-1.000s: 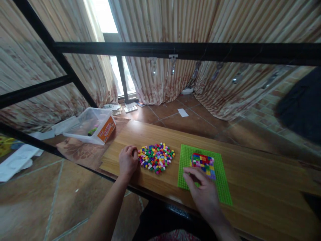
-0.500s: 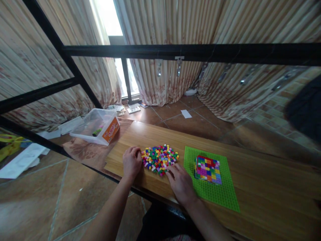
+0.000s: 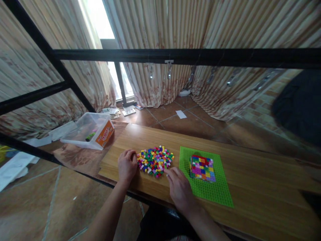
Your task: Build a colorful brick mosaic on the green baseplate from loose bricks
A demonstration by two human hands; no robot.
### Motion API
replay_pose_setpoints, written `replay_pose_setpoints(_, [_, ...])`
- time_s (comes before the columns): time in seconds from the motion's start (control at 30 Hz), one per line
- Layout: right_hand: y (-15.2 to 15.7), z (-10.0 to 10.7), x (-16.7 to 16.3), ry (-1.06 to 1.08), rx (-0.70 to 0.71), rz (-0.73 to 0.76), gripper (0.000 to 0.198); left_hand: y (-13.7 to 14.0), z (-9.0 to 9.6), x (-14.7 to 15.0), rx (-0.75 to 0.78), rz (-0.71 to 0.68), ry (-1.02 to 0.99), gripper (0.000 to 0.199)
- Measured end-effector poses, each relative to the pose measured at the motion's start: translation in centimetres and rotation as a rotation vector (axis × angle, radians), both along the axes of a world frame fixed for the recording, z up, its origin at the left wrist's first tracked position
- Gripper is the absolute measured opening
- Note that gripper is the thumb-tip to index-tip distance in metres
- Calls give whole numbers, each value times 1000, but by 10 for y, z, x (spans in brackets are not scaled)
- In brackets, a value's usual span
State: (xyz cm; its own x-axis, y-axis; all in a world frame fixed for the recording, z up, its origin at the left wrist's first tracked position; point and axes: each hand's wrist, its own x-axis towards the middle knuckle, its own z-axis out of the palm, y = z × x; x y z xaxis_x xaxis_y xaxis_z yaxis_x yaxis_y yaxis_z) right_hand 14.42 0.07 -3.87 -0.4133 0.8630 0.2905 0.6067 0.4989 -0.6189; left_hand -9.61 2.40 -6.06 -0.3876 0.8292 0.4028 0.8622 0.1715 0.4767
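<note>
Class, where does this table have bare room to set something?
The tabletop is bare right of the green baseplate and in a strip behind the brick pile. It is crowded between the left hand and right hand, where the pile lies.

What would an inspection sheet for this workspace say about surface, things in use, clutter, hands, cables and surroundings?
Surface: long light-brown wooden table.
Things in use: loose pile of small multicoloured bricks; square green studded baseplate bearing a multicoloured brick block.
Clutter: clear plastic box with orange label, beyond the table's left end; white paper sheet on the floor.
Grips: left hand at the pile's left edge; right hand by its near right edge; held bricks, cannot tell.
Cables: nothing seen.
Surroundings: beige patterned curtains, long black bar, brown tiled floor.
</note>
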Motion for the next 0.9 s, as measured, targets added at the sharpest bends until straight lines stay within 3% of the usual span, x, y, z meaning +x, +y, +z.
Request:
replay_pose_setpoints(0.17, [-11, 22, 28, 186, -8, -94, 21, 1, 0, -1, -12, 6, 24, 23])
replay_pose_setpoints(0.27, [-11, 30, 57, 238, -3, -223, 21, 2, -1, -2, -21, 8, 36, 24])
replay_pose_setpoints(0.53, [25, 12, 138, 321, -61, -722, 36, 3, -1, -4, -6, -1, 64, 26])
replay_pose_setpoints(0.7, [41, -5, 144, 289, -85, -732, 35, 4, -2, -5, -18, 7, 77, 27])
replay_pose_setpoints(0.9, [47, -2, 129, 254, -99, -729, 36, 4, -2, -5, -23, 15, 75, 27])
